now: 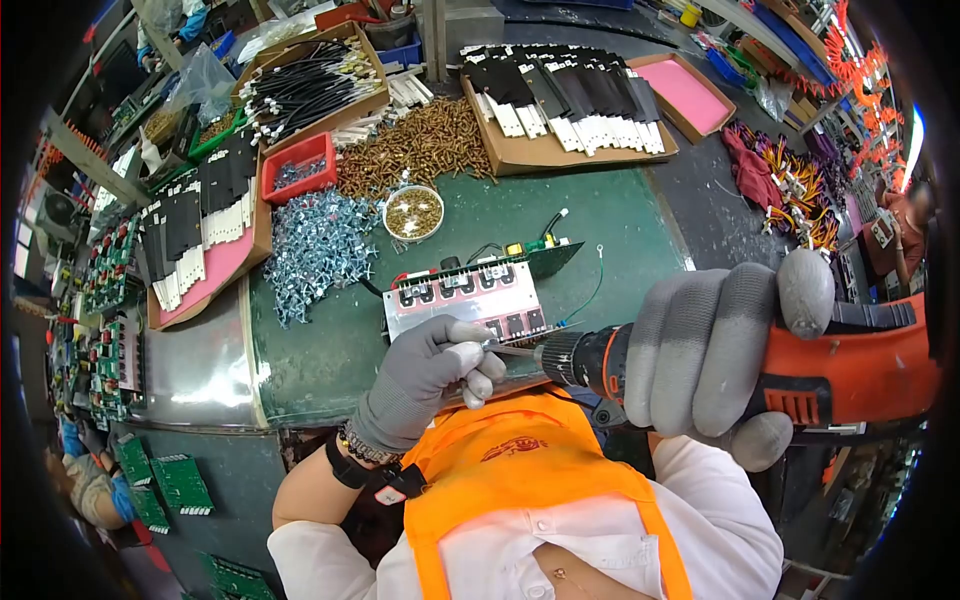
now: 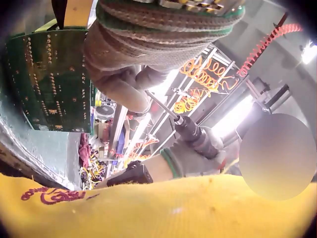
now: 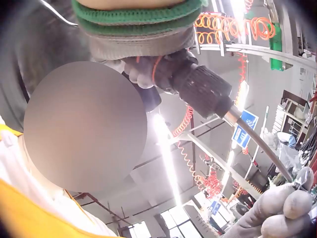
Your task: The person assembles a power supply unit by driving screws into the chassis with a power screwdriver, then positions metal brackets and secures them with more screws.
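Observation:
My right hand (image 1: 715,355) in a grey glove grips an orange and black power screwdriver (image 1: 800,370), held level and pointing left. Its black chuck (image 1: 570,357) and thin bit (image 1: 512,349) reach my left hand (image 1: 440,365). The left hand's gloved fingertips (image 1: 478,345) pinch at the bit's tip; a small piece there is too small to tell. The bit (image 3: 257,141) runs to the left fingers (image 3: 285,206) in the right wrist view. A circuit board (image 1: 465,295) with a metal plate lies on the green mat (image 1: 330,350) just beyond the left hand. The board's green underside (image 2: 49,79) shows in the left wrist view.
A heap of silver brackets (image 1: 318,245), a pile of brass screws (image 1: 425,145), a small bowl of screws (image 1: 413,212) and a red bin (image 1: 297,165) lie behind the board. Cardboard trays of black-and-white parts (image 1: 570,95) stand at the back. More green boards (image 1: 180,485) sit at the lower left.

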Demonstrator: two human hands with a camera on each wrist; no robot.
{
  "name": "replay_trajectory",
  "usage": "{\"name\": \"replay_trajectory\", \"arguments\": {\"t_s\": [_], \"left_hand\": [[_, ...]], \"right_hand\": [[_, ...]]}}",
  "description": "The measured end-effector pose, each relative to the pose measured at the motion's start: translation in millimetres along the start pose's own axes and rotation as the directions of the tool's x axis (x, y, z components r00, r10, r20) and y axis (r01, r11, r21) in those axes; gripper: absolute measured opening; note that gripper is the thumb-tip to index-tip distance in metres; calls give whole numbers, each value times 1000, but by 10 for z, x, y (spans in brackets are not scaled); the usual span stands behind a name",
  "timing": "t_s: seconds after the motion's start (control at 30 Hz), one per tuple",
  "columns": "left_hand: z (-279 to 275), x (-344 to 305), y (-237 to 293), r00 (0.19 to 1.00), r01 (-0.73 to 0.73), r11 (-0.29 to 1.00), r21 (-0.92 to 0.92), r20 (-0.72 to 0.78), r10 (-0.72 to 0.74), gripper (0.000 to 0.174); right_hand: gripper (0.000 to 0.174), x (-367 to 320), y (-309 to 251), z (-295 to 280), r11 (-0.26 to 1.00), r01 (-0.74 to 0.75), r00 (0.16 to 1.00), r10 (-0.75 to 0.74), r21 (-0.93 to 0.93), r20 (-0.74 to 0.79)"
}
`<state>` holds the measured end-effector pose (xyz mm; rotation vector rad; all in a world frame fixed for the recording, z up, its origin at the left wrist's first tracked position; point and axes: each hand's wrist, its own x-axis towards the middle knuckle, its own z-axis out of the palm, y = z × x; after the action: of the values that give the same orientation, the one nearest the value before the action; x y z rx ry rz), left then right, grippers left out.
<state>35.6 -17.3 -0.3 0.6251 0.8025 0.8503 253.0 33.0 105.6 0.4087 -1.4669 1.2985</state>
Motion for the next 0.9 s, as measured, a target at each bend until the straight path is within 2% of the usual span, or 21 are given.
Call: {"name": "replay_trajectory", "arguments": {"t_s": [0.03, 0.07, 0.1, 0.13, 0.2, 0.33, 0.43, 0.47, 0.53, 0.57, 0.6, 0.67, 0.7, 0.8, 0.9], "left_hand": [[26, 2, 8, 1000, -2, 1000, 0, 0, 2, 25], [80, 5, 14, 998, -26, 996, 83, -50, 30, 25], [127, 9, 5, 993, -43, 985, 166, -98, 60, 26], [156, 33, -39, 994, -38, 986, 165, -99, 55, 26], [191, 96, -115, 982, -122, 937, 328, -97, 162, 27], [205, 200, -96, 999, -2, 983, 184, 42, -6, 34], [221, 278, -90, 997, 52, 994, 97, 45, -56, 36], [203, 297, -103, 997, 54, 994, 96, 47, -58, 36], [151, 323, -131, 994, 43, 996, -79, 107, -34, 36], [153, 318, -134, 994, 44, 996, -77, 107, -35, 36], [157, 308, -140, 995, 34, 996, -88, 93, -25, 36], [175, 288, -144, 997, 22, 995, -97, 80, -15, 36], [194, 274, -143, 998, -15, 998, -64, 59, 19, 35], [219, 243, -119, 998, -58, 998, 24, 35, 57, 35], [259, 185, -75, 998, -64, 987, 147, 32, 60, 39]], "right_hand": [[65, 11, -1, -47, 1000, -29, 991, 30, -6, 134], [65, -1, 5, -56, 1000, -29, 990, 30, -5, 135], [66, -20, 13, -60, 999, -43, 994, 45, -20, 97], [66, -50, 20, -63, 998, -58, 997, 60, -36, 56], [67, -104, 24, -73, 994, -88, 996, 86, -70, -28], [68, -185, -1, -97, 977, -163, 972, 135, -139, -191], [69, -181, -23, -129, 965, -203, 951, 154, -167, -267], [69, -150, -35, -162, 977, -164, 976, 142, -133, -163], [68, -112, -50, -205, 994, -95, 994, 98, -50, 47], [65, -133, -28, -146, 993, -56, 997, 50, -105, -59], [65, -137, 4, -95, 993, -54, 997, 48, -105, -60], [61, -120, 61, 7, 996, 25, 928, -55, -85, -369], [58, -86, 52, 80, 993, 10, 883, -63, -114, -465], [56, -98, 32, 39, 981, -32, 880, -64, -193, -470], [60, -134, 22, 47, 986, -69, 873, -15, -154, -487]]}}
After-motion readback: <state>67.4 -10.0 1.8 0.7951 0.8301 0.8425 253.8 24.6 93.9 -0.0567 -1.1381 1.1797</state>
